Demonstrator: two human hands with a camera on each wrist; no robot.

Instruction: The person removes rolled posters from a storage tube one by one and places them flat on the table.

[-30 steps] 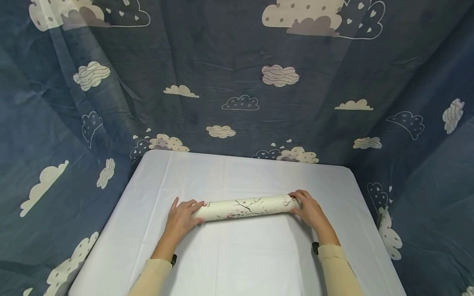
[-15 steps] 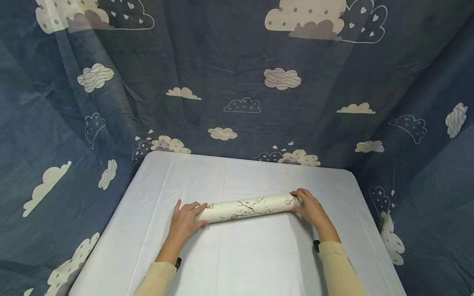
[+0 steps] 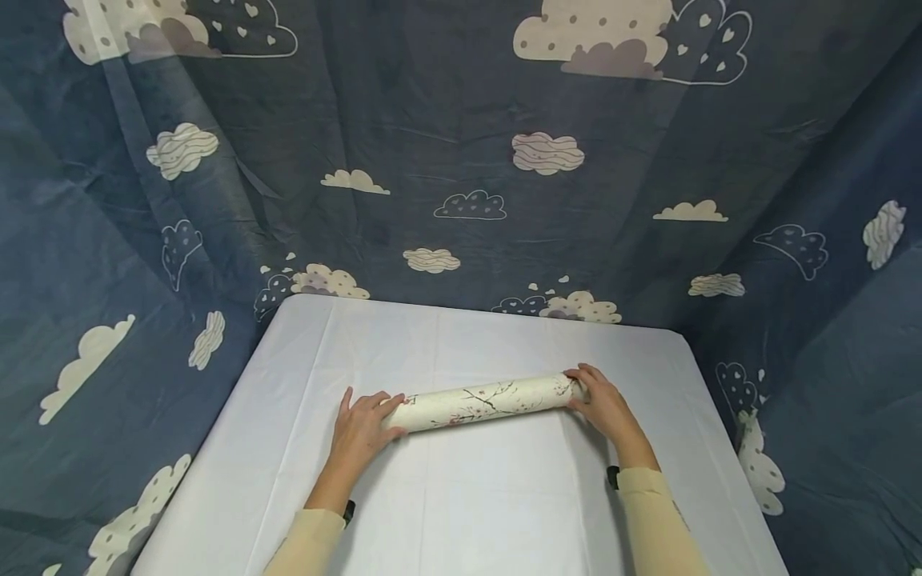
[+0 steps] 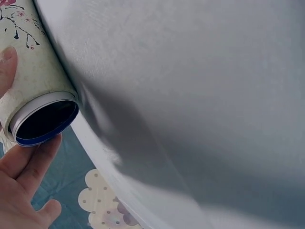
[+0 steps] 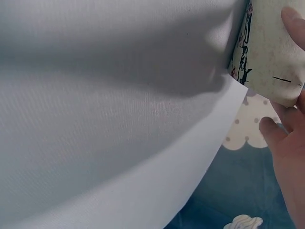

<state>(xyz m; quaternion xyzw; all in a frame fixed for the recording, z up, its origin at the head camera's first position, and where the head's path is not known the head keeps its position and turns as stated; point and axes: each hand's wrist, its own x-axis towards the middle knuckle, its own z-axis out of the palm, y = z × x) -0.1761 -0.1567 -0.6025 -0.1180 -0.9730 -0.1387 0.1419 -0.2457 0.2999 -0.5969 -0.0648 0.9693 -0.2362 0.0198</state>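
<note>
A cream wallpaper roll (image 3: 483,402) printed with dark branches and pink blossoms lies crosswise over the white-covered table. My left hand (image 3: 360,430) grips its left end, thumb on the near side, fingers on the far side. At the right end my right hand (image 3: 607,412) holds it the same way, thumb nearer me. The left wrist view looks into the roll's hollow end, where a white core (image 4: 47,101) has a blue inner edge. In the right wrist view, the other end of the roll (image 5: 271,57) sits between thumb and fingers, its opening hidden.
A white cloth (image 3: 497,496) with fold creases covers the table. Its rounded far corners meet a dark blue cloud-print curtain (image 3: 403,104), which encloses the back and both sides. A dark band shows on each wrist below the cream sleeves.
Both hands have shifted the roll slightly to the right, its right end a little farther from me. The grip on both ends is unchanged. The head view has tilted slightly.
</note>
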